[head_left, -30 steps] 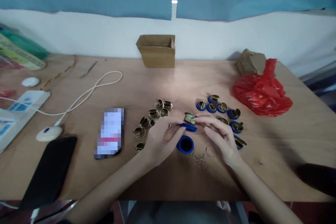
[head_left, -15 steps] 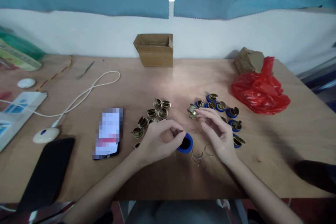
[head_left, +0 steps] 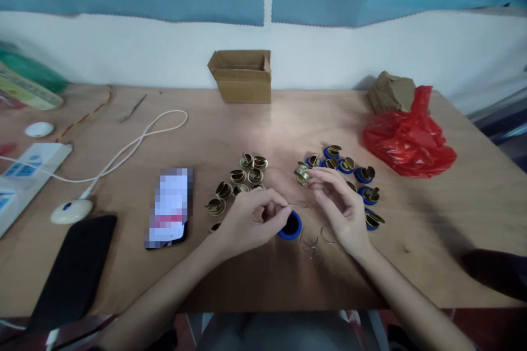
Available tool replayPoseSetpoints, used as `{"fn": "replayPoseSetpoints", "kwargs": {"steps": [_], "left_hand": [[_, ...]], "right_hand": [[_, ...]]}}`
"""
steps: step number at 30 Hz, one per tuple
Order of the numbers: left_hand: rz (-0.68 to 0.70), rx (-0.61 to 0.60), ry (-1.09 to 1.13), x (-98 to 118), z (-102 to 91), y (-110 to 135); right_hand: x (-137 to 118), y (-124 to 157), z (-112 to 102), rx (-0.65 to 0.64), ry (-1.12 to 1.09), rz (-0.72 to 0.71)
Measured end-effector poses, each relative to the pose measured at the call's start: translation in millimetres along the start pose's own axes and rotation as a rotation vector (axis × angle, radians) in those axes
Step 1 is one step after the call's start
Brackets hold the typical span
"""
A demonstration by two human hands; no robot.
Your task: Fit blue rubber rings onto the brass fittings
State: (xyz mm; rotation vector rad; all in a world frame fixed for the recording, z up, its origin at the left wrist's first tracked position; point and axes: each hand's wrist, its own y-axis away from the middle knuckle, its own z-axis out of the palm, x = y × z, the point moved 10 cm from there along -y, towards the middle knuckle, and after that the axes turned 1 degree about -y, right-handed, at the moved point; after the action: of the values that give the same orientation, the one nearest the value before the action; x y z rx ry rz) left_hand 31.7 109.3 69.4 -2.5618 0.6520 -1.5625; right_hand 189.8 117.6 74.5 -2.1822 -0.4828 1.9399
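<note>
My right hand [head_left: 340,203] pinches a round brass fitting [head_left: 302,173] between thumb and fingertips, raised and tilted on its side. My left hand [head_left: 257,216] is closed in a pinch; anything between its fingertips is too small to make out. Just beneath that pinch is a blue ring [head_left: 297,230] with a dark centre; I cannot tell whether the fingers touch it. Several thin wire rings [head_left: 328,235] lie between my hands. Brass fittings with upright flaps [head_left: 237,176] stand beyond my left hand, some partly hidden. Others, seated in blue rings [head_left: 364,175], stand around my right hand.
A pixelated phone [head_left: 168,208], a black phone-like slab [head_left: 74,271], a white cable [head_left: 138,145] and a power strip [head_left: 33,167] lie at left. An open cardboard box [head_left: 247,88] stands at the back. A red plastic bag [head_left: 407,145] and brown package [head_left: 391,93] sit at right.
Both hands keep nearly the same pose, and the brass fitting stays in my right hand. The whole view has shifted very slightly.
</note>
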Motion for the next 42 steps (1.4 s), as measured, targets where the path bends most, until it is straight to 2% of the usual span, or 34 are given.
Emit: {"fn": "replayPoseSetpoints", "kwargs": {"steps": [13,23,27,30,35,38,42], "left_hand": [[0.031,-0.005,-0.027,-3,9.0,0],[-0.021,-0.062,-0.063,-4,12.0,0],[-0.053,-0.031,-0.021,-8,9.6,-1],[-0.087,0.059,-0.003,-14,-0.1,-2],[-0.122,0.198,-0.001,-25,-16.6,-2],[-0.111,0.198,0.04,-26,-15.5,-3],[-0.122,0.13,0.215,-24,-5.3,-6]], "right_hand": [[-1,1,1,0.0,0.049,-0.007],[-1,1,-3,0.032,0.077,-0.007],[-4,2,-1,0.011,0.082,-0.041],[-11,3,3,-0.033,0.172,-0.099],[-29,11,14,-0.074,0.341,-0.297],[-35,17,23,-0.119,0.393,-0.395],[-40,21,28,-0.152,0.416,-0.474]]}}
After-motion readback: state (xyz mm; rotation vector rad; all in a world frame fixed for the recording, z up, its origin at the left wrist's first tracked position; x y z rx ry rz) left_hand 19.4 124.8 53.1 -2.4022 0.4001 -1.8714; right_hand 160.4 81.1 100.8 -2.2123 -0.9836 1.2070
